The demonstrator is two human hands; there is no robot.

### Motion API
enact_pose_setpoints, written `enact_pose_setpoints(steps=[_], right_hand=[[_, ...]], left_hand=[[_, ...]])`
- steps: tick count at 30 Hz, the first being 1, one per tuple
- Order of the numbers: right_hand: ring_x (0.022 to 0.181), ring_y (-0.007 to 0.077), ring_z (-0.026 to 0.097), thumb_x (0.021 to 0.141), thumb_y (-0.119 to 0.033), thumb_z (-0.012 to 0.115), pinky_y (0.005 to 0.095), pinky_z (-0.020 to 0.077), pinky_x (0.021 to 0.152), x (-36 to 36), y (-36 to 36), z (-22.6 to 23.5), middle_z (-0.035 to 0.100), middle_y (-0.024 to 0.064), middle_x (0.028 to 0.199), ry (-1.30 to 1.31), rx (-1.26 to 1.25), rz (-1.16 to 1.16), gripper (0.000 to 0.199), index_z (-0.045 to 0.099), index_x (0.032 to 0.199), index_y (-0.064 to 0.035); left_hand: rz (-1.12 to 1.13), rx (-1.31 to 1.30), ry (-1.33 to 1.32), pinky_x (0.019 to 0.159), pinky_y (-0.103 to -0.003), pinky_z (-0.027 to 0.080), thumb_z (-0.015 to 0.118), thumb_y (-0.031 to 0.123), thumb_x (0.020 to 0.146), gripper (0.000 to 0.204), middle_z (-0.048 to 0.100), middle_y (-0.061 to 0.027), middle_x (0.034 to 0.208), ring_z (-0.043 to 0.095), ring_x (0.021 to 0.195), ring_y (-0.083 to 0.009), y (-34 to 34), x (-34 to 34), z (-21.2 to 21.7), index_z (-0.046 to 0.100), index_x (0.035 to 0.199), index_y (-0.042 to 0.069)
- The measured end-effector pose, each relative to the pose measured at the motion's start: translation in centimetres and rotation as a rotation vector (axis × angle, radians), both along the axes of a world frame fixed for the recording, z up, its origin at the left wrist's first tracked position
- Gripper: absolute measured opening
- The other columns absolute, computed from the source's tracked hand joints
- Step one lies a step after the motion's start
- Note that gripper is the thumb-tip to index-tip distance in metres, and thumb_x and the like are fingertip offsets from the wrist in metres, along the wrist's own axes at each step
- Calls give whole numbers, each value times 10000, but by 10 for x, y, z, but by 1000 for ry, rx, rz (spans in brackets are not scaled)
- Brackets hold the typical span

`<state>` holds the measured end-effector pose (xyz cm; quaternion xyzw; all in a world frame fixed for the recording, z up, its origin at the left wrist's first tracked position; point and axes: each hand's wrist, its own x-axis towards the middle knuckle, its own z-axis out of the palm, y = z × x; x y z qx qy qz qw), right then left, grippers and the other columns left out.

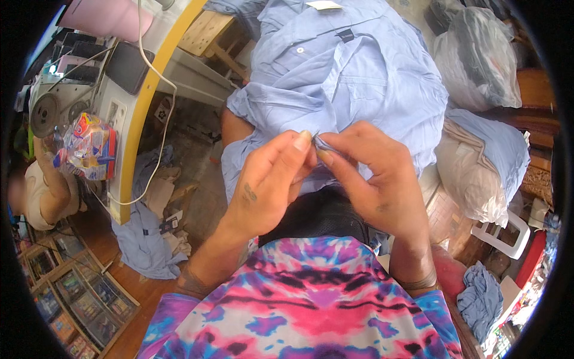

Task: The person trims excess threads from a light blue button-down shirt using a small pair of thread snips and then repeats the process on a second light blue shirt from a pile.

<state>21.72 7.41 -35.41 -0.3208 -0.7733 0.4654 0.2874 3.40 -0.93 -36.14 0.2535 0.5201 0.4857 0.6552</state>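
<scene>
Hands: both raised close together over the lap; the left hand (pixel 272 179) and right hand (pixel 376 176) meet at their fingertips, each pinching a small fold of the light blue shirt (pixel 347 78).
Shirt: it lies bunched across the person's knees, collar end away from the body, a white button showing near the collar.
Surface: a yellow-edged surface (pixel 140 113) runs along the left, carrying a sewing machine (pixel 66 96) and a crinkled, colourful snack packet (pixel 89 146); a white cable (pixel 158 90) hangs over its edge.
Floor: wooden boards, with more blue cloth (pixel 143 239) heaped beneath the surface.
Room: 2 filled plastic bags (pixel 478 54) sit at the right, beside a white plastic stool (pixel 505 233).
Nearby: another person's arm (pixel 51 185) shows at the far left.
</scene>
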Motion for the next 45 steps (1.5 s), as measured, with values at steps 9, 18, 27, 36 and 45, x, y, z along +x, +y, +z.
enact_pose_setpoints(steps=[9, 18, 27, 36, 45], right_hand=[[756, 285, 653, 946, -37, 708, 359, 503, 678, 12, 10, -18, 655, 139, 877, -15, -34, 99, 200, 751, 1137, 1], [870, 139, 657, 928, -74, 789, 299, 537, 777, 13, 3, -19, 725, 85, 1003, 191, -326, -58, 267, 724, 1172, 12], [865, 283, 649, 819, -22, 795, 374, 534, 754, 21, 12, 11, 685, 122, 982, -90, 117, -24, 376, 700, 1183, -43], [1207, 356, 576, 787, -129, 807, 453, 444, 1049, 33, 25, 7, 651, 139, 1181, -193, 354, 21, 567, 667, 1336, -94], [998, 305, 579, 723, 1, 690, 413, 429, 940, 79, 36, -16, 620, 83, 1015, -432, 516, -63, 206, 704, 911, -82]], left_hand=[[131, -69, -665, 386, -234, 177, 398, 455, 1149, 420, 384, 43, 696, 235, 440, -27, -6, -19, 3, 494, 940, 103], [35, 307, 278, 566, -169, 317, 752, 231, 1005, 323, 499, 82, 806, 404, 640, 10, 18, -4, 6, 626, 1194, 1], [-37, 255, 424, 613, -196, 346, 756, 155, 993, 160, 543, 87, 799, 424, 714, 4, 22, -2, 5, 654, 973, 35], [149, 240, 355, 571, -206, 304, 748, 166, 988, 206, 523, 66, 775, 417, 667, -1, -23, -18, 45, 599, 899, 56], [-53, 165, 660, 573, -217, 321, 790, 156, 938, 203, 517, 73, 709, 431, 644, -11, -4, -26, 39, 654, 839, 42]])
